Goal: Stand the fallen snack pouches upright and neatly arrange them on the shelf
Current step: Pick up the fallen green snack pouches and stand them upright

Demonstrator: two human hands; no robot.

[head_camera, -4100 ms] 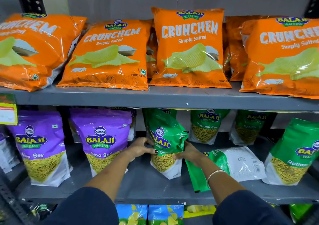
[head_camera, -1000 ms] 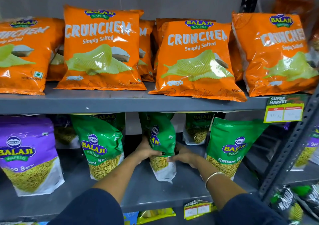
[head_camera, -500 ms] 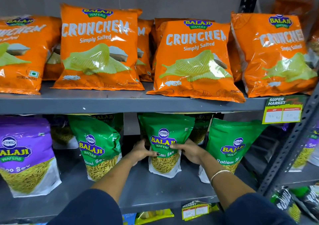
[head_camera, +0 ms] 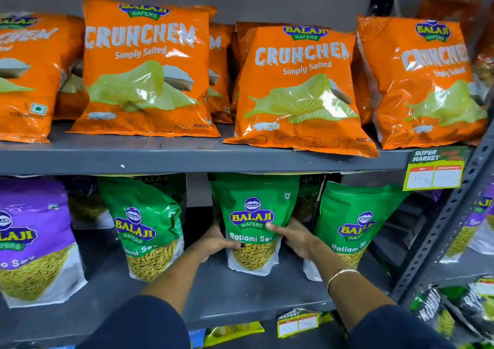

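Pouch in hand: the middle green pouch (head_camera: pixel 254 215) stands upright on the lower shelf (head_camera: pixel 227 295), front label facing out.
Left hand: the left hand (head_camera: pixel 213 241) presses on the pouch's left edge, thumb across the front, fingers behind and out of sight.
Right hand: the right hand (head_camera: pixel 296 237) clasps the right edge, thumb laid over the label.
Neighbours: the left green pouch (head_camera: pixel 144 231) leans a little; the right green pouch (head_camera: pixel 352 225) stands just beside the right hand; a purple pouch (head_camera: pixel 32 239) is at the far left.
Handling: probably light, soft and crinkly, with loose contents that shift; the glossy film may slip, so holding both side edges low looks steadier than pinching the top.
Edges: the pouch top sits close under the upper shelf (head_camera: pixel 200 158), which carries orange chip bags (head_camera: pixel 144 68).
Open room: bare shelf lies in front of the pouches; the gaps on either side are narrow.
Right limit: a metal post (head_camera: pixel 441 228) closes the shelf bay.
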